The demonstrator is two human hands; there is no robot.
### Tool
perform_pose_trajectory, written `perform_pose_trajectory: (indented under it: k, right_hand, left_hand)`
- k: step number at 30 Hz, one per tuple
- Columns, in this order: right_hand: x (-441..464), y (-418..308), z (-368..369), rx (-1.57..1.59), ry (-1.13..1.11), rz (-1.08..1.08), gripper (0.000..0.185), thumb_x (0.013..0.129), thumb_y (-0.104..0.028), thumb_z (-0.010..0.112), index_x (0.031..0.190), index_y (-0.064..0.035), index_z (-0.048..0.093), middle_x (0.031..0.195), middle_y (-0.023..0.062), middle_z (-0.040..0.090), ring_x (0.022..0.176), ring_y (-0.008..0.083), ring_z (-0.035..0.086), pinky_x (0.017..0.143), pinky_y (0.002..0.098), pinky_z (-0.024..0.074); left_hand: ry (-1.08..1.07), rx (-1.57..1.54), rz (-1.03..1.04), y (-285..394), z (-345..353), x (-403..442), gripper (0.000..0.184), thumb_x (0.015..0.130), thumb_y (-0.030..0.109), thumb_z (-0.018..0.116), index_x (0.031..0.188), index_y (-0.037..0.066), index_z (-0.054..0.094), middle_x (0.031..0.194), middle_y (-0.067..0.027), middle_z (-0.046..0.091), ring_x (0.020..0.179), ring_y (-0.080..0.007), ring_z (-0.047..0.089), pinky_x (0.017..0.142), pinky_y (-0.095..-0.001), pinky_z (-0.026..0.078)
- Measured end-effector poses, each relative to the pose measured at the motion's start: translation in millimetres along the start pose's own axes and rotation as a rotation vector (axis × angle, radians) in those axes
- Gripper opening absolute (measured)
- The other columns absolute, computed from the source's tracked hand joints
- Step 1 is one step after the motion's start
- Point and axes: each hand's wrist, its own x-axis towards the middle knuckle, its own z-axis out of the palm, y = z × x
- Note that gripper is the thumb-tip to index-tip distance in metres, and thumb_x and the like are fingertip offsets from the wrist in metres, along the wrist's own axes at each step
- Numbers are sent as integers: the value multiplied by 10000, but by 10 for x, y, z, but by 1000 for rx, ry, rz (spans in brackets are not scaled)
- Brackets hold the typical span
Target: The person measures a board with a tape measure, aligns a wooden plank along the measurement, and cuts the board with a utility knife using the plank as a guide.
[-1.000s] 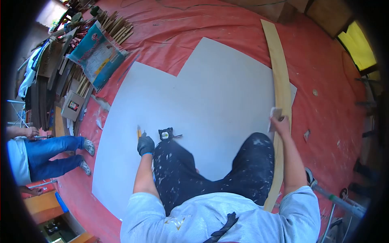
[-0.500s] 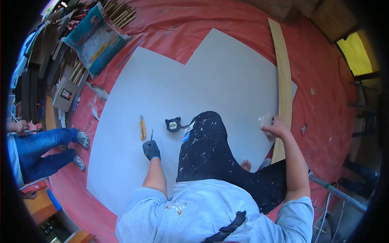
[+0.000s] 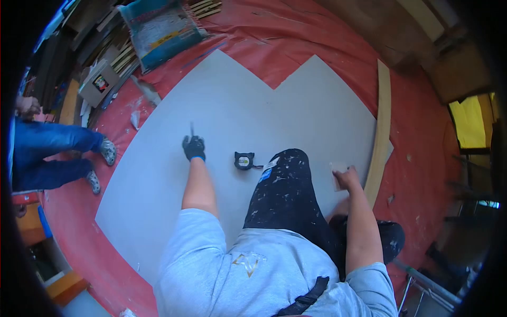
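Grey notched board (image 3: 253, 119), gloved hand (image 3: 194, 148)

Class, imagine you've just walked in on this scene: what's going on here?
A person is at a large, pale-grey, notched flat board. Their dark-gloved left hand holds a thin, dark, pencil-like tool, blurred, over the board. Their bare right hand grips a small, pale, flat piece. A black tape measure lies between the hands; a long, light-brown wooden plank lies along the board's right side.
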Motion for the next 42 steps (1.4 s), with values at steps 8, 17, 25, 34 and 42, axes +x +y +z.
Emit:
perform_pose_trajectory:
  k: [8, 17, 25, 34, 42]
  right_hand:
    - [314, -203, 227, 223, -19, -7, 569, 890, -239, 673, 1356, 60, 539, 1295, 337, 657, 1250, 464, 632, 1053, 485, 507]
    - [681, -159, 1331, 273, -180, -18, 519, 854, -96, 575, 1363, 0, 594, 1240, 300, 691, 1176, 434, 671, 995, 466, 533]
    - [775, -1446, 1848, 200, -602, -537, 667, 864, -350, 786, 1408, -9, 604, 1368, 241, 659, 1249, 412, 637, 1072, 442, 508]
    - [763, -1063, 848, -137, -545, -540, 711, 914, -485, 748, 1421, -9, 598, 1417, 236, 628, 1313, 386, 604, 1122, 439, 476]
    - [-857, -1493, -1859, -247, -299, -568, 665, 933, -360, 760, 1457, -11, 549, 1461, 231, 591, 1313, 408, 589, 1133, 453, 461]
  left_hand:
    - [-436, 539, 601, -483, 326, -977, 909, 840, 538, 807, 1537, 60, 472, 1535, -236, 506, 1430, -385, 490, 1188, -455, 413]
    - [-449, 1011, 389, -162, 702, -1925, 520, 946, 507, 653, 1355, 192, 591, 1502, -246, 432, 1201, -475, 632, 985, -561, 540]
    - [-533, 1066, 350, -410, 56, -1986, 524, 997, 553, 529, 1309, 140, 608, 1408, -272, 486, 1196, -483, 605, 1026, -560, 504]
    - [-413, 1094, 421, 43, 329, -1963, 898, 818, 571, 773, 1505, 73, 477, 1473, -242, 505, 1308, -438, 567, 1069, -515, 493]
    - [-398, 1027, 283, 246, 1199, -1701, 1087, 707, 420, 879, 1566, 53, 325, 1372, -248, 572, 1245, -422, 616, 1029, -524, 536]
